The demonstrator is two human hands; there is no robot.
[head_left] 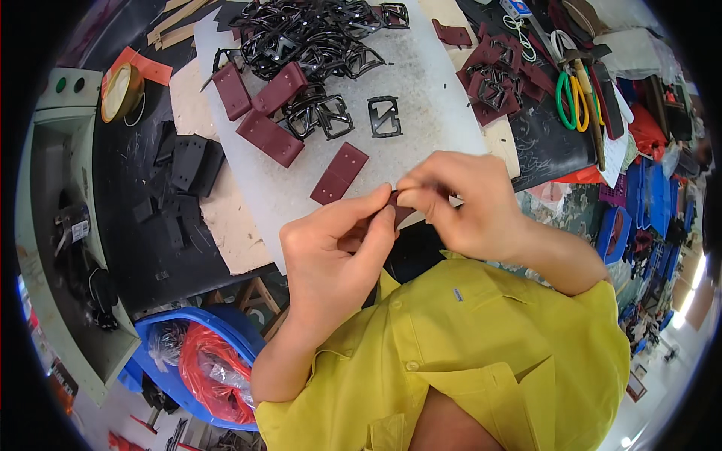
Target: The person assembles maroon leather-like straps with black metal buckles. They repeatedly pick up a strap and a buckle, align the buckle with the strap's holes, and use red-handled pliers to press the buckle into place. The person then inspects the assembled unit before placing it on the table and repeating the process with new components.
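My left hand (331, 248) pinches a maroon leather piece (403, 215) between thumb and fingers, above the near edge of the white board. From the right, my right hand (470, 207) grips the same piece with bent fingers and thumb. Most of the piece is hidden by my fingers. Just beyond the hands lies a flat maroon leather strip (339, 174) with small holes. Farther off, a single black metal buckle frame (385, 117) rests on the board. Several folded maroon pieces (270, 138) sit to the left, beside a large heap of black buckles (297, 37).
The white board (429, 83) lies on a dark table. Black leather pieces (197, 165) are stacked at left. A pile of maroon pieces with buckles (496, 75) stands at right, near scissors with looped handles (571, 101). A blue tub (241, 323) holds plastic bags below left.
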